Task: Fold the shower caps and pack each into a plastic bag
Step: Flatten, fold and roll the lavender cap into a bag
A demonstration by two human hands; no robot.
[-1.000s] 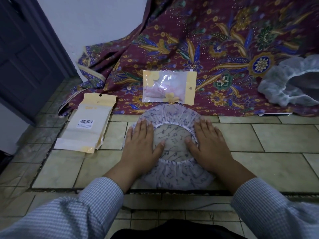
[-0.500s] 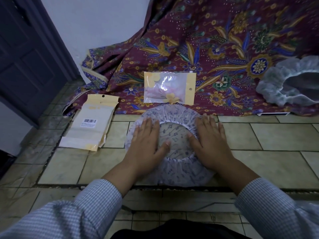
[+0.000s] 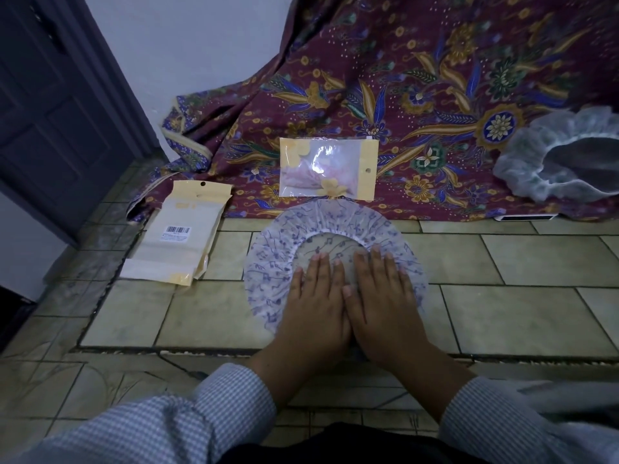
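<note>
Both hands lying flat, fingers straight, gripping nothing: left hand (image 3: pixel 316 296) and right hand (image 3: pixel 382 293) pressing note-print shower cap (image 3: pixel 335 226) onto tiled floor (image 3: pixel 536 296) (thumbs touching), sealed bag (image 3: pixel 330 170) just beyond.

- Bare floor tile (image 3: pixel 536 296) at right centre of frame: open passage.
- Stack of empty bags (image 3: pixel 177 242) at left centre obstructs the floor there.
- Packed bag (image 3: pixel 328 167) lies on the batik cloth (image 3: pixel 418 95), just above the spread shower cap (image 3: pixel 268 262).
- White cap (image 3: pixel 562 162) occupies the right edge.
- Dark door (image 3: pixel 50 112) closes off the upper left.
</note>
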